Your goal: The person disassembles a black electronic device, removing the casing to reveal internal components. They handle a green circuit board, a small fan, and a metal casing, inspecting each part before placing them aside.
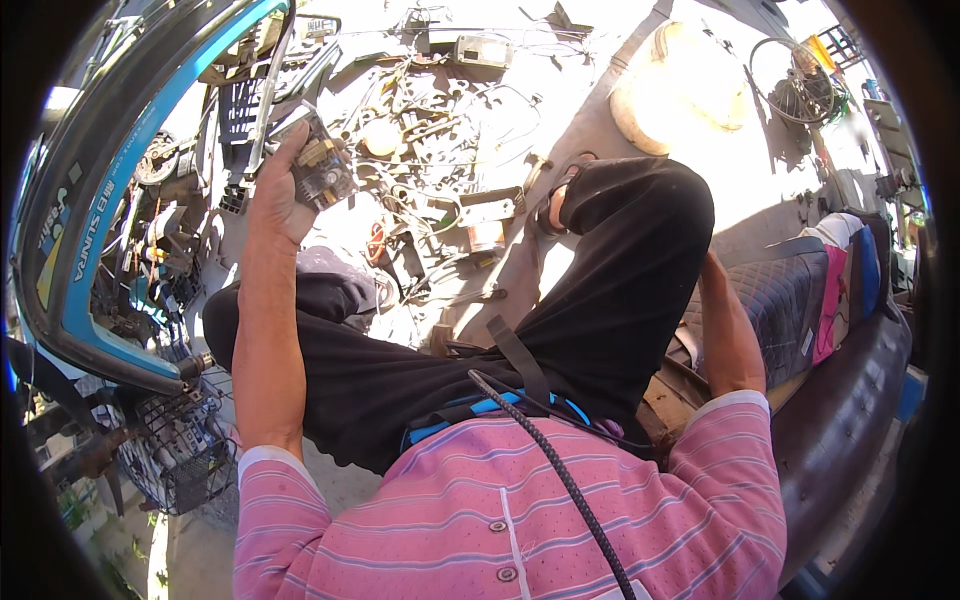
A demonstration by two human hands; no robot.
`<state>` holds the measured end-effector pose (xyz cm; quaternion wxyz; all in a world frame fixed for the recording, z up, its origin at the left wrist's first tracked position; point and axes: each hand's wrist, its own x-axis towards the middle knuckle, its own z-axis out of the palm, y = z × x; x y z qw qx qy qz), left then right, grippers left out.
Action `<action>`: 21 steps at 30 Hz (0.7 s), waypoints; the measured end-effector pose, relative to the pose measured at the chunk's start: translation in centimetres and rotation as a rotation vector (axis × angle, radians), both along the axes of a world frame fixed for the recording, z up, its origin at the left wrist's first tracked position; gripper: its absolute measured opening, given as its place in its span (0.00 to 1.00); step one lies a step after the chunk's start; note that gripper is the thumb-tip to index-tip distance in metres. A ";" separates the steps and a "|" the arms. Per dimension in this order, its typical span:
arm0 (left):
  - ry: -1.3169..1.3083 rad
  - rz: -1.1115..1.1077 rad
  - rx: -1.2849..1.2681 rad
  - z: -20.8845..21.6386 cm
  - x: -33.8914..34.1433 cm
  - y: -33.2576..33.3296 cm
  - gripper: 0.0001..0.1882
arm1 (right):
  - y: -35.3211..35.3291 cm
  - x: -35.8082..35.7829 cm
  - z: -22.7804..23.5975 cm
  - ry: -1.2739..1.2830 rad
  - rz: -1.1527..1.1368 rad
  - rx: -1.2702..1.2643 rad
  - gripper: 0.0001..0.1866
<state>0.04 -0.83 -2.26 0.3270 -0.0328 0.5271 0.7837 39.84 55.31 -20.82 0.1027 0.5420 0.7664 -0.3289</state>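
Observation:
My left hand (276,196) is raised at the left, its fingers closed around the side of a small boxy part (326,172) with grey, see-through and brass-coloured pieces. What kind of device it is, I cannot make out. Below and beyond it on the ground spreads a heap of metal parts and wires (420,150). On the other side, my right hand (711,268) is mostly hidden behind my bent right knee (670,200); only the wrist end shows, so its fingers cannot be seen.
A blue and black vehicle frame (130,150) arches along the left, above a wire basket (180,450). Far right of the heap sits a pale round object (670,90) in glaring sun. Coiled cable (803,90) lies beyond. A brown padded seat (840,430) and quilted cloth (770,310) are at my right.

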 end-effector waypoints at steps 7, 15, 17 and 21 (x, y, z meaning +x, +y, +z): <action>0.013 -0.053 0.045 1.0 1.1 1.7 0.18 | -1.8 -11.9 17.6 0.554 -0.086 0.026 0.26; 0.018 -0.068 0.011 1.0 2.0 1.9 0.21 | -17.2 -23.4 21.8 0.747 0.389 -0.303 0.25; 0.012 -0.065 0.021 1.1 2.4 2.3 0.20 | -21.1 -24.9 20.1 0.667 0.496 -0.498 0.28; 0.044 -0.167 0.045 0.5 3.4 2.0 0.19 | -29.2 -26.0 16.8 0.533 0.613 -0.778 0.37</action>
